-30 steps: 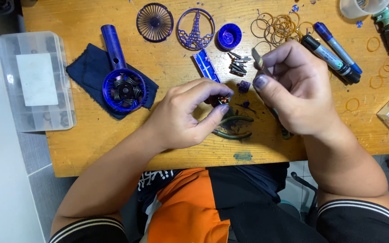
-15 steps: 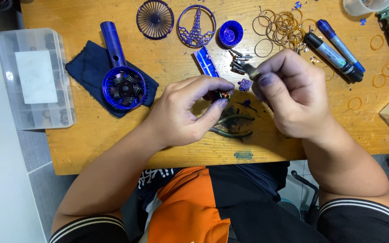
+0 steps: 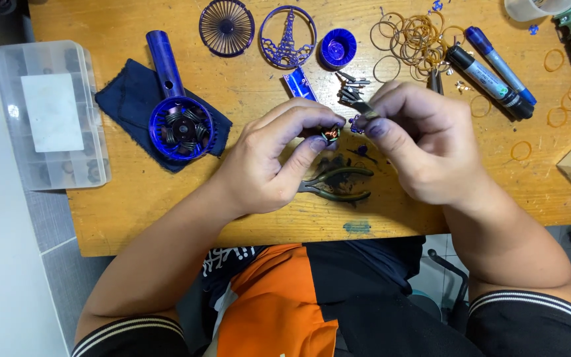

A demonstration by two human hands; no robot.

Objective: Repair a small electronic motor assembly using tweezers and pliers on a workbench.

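Observation:
My left hand (image 3: 275, 162) pinches a small motor part with copper windings (image 3: 330, 134) between thumb and fingers above the wooden table (image 3: 127, 198). My right hand (image 3: 421, 142) holds a thin grey metal tool (image 3: 363, 106) and a tiny purple piece (image 3: 355, 123) right against that part. Both hands meet over green-handled pliers (image 3: 338, 184) lying on the table.
A blue hand-fan body (image 3: 180, 122) lies on a dark cloth (image 3: 130, 99). Two round blue grilles (image 3: 226, 26), a blue cap (image 3: 338, 47), rubber bands (image 3: 418, 33), two markers (image 3: 490, 73) and small metal bits (image 3: 351, 82) sit at the back. A clear compartment box (image 3: 47, 112) stands at the left.
My right hand has moved left, bringing the tool and purple piece up against the motor part held in my left hand. The left hand has barely shifted.

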